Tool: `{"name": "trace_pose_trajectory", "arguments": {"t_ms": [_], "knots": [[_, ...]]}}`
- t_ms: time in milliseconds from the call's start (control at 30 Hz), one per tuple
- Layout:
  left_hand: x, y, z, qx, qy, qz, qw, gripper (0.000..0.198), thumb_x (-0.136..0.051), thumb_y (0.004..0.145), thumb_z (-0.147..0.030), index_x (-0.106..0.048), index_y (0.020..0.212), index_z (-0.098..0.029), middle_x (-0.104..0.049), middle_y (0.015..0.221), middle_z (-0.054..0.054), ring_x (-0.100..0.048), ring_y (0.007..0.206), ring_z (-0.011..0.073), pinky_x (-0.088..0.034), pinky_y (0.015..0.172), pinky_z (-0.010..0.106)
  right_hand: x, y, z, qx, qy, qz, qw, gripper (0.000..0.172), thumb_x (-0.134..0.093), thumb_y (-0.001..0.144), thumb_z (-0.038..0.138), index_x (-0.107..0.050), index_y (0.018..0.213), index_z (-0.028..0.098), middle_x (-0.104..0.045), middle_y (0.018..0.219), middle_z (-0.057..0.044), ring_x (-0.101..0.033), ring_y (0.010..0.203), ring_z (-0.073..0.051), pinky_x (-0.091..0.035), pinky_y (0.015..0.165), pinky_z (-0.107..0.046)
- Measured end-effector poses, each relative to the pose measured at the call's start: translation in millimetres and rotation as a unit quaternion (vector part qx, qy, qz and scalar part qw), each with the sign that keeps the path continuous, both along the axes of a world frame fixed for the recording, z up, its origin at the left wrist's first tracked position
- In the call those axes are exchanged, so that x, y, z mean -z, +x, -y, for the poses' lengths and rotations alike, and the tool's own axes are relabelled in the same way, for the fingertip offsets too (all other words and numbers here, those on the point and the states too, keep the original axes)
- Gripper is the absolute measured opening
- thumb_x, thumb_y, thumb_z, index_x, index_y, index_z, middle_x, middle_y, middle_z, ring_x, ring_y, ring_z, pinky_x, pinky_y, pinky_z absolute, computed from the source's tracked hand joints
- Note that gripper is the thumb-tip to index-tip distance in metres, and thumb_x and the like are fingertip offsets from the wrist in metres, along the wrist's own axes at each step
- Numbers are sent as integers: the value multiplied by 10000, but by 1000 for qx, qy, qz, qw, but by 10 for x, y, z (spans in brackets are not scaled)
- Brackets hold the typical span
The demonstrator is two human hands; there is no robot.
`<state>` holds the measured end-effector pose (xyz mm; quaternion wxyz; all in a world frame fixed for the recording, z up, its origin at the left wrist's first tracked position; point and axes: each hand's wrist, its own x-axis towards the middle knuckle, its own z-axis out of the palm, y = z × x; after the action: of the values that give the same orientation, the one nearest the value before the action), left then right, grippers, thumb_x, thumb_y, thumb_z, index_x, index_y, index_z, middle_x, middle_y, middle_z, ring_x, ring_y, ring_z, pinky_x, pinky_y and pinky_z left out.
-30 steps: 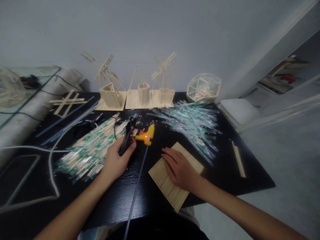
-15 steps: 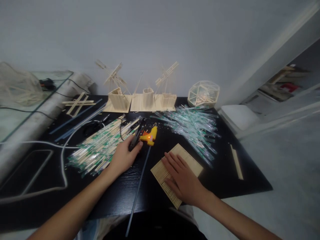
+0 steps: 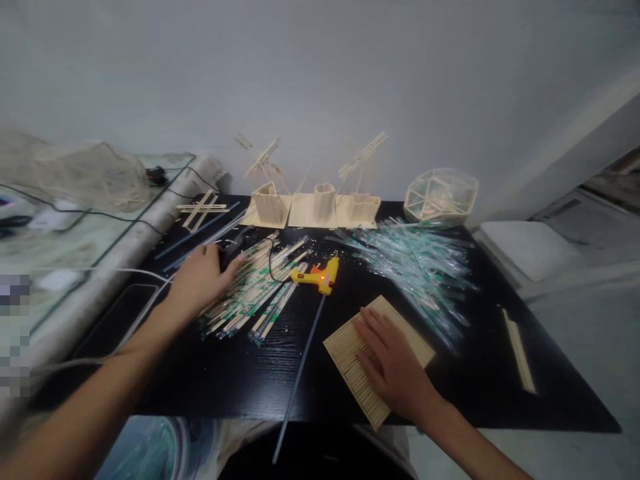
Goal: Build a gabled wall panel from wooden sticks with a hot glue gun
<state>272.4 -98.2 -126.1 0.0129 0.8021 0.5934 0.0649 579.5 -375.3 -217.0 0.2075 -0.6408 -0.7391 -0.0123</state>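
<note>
My left hand reaches out to the left over a pile of wrapped wooden sticks. Its fingers are closed round a black hand tool that sticks out past the fingertips. My right hand lies flat, fingers stretched, on a square panel of glued sticks near the black table's front edge. Between the hands a yellow glue gun lies with its red light on. A long grey glue rod runs from it toward me.
Stick windmill models and a stick dome stand at the back by the wall. Empty clear wrappers are heaped at the right. A loose wooden strip lies far right. A stick cross and cables lie at the left.
My left hand has carried the black tool away from the glue gun, to the left and farther back over the stick pile. The view has swung left. My right hand stays on the panel.
</note>
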Motion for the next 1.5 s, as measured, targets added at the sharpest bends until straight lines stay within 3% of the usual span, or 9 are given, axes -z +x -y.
{"name": "trace_pose_trajectory", "arguments": {"t_ms": [133, 333, 467, 633, 833, 967, 1133, 1367, 1500], "knots": [[180, -236, -88, 1, 34, -76, 997, 771, -268, 959, -687, -616, 1193, -40, -645, 1102, 320, -633, 1039, 490, -493, 914, 577, 18, -11, -11, -1, 10, -7, 1000, 538, -529, 1039, 291, -462, 1563, 184, -494, 1617, -160, -472, 1505, -324, -471, 1188, -589], [501, -399, -141, 22, 88, -42, 995, 635, -348, 985, -615, -631, 1196, -87, -658, 1040, 302, -649, 1005, 498, -481, 875, 628, 6, -47, -46, 7, 8, -22, 1000, 587, -525, 1038, 262, -396, 1609, 212, -490, 1619, -158, -464, 1509, -340, -475, 1177, -614], [517, -376, -135, 21, 97, -35, 994, 566, -405, 994, -558, -625, 1233, -95, -650, 1134, 295, -631, 1061, 501, -479, 896, 633, -36, -56, -59, -10, 9, -23, 1000, 622, -540, 1036, 247, -355, 1626, 186, -505, 1604, -175, -466, 1509, -333, -483, 1173, -609], [378, -55, 85, 161, 121, 32, 979, 399, -460, 989, -395, -644, 1192, -105, -629, 1249, 237, -602, 1174, 422, -469, 1022, 568, -195, 143, -17, -129, -66, -33, 989, 607, -621, 1009, 314, -451, 1582, 210, -494, 1620, -138, -467, 1513, -298, -466, 1205, -556], [454, 692, 469, 352, 38, 112, 929, 315, -506, 937, -177, -618, 1231, -158, -623, 1300, 167, -585, 1217, 321, -468, 1077, 486, -489, 457, 139, -86, -197, -29, 976, 908, -858, 803, 490, -434, 1592, 345, -318, 1714, -89, -337, 1564, -415, -337, 1196, -766], [519, 1092, 492, 334, 13, 64, 940, 467, -548, 839, -96, -595, 1299, -160, -587, 1360, 180, -544, 1277, 359, -426, 1101, 534, -514, 443, 244, -73, -215, -24, 974, 1112, -907, 704, 574, -337, 1638, 375, -285, 1721, -107, -271, 1574, -460, -292, 1169, -826], [562, 1277, 398, 332, -10, 65, 941, 392, -511, 833, -66, -633, 1195, -151, -663, 1111, 161, -612, 1066, 338, -474, 962, 505, -403, 371, 256, -49, -219, -24, 974, 1019, -848, 759, 630, -367, 1622, 384, -275, 1728, -106, -253, 1588, -442, -259, 1182, -822], [372, 1094, 268, 323, -33, 159, 932, 339, -497, 814, -57, -543, 1126, -181, -653, 1091, 109, -619, 1021, 259, -500, 904, 401, -240, 261, 97, -22, -207, -21, 978, 943, -741, 824, 710, -392, 1617, 336, -295, 1725, -109, -210, 1604, -442, -174, 1198, -830], [285, 828, 143, 225, -62, 349, 908, 321, -601, 835, -231, -493, 1138, -223, -607, 1016, 34, -620, 895, 210, -503, 813, 348, -162, 188, -38, 0, -195, -7, 981, 947, -697, 836, 748, -396, 1617, 306, -311, 1720, -121, -213, 1602, -447, -138, 1197, -838]]}}
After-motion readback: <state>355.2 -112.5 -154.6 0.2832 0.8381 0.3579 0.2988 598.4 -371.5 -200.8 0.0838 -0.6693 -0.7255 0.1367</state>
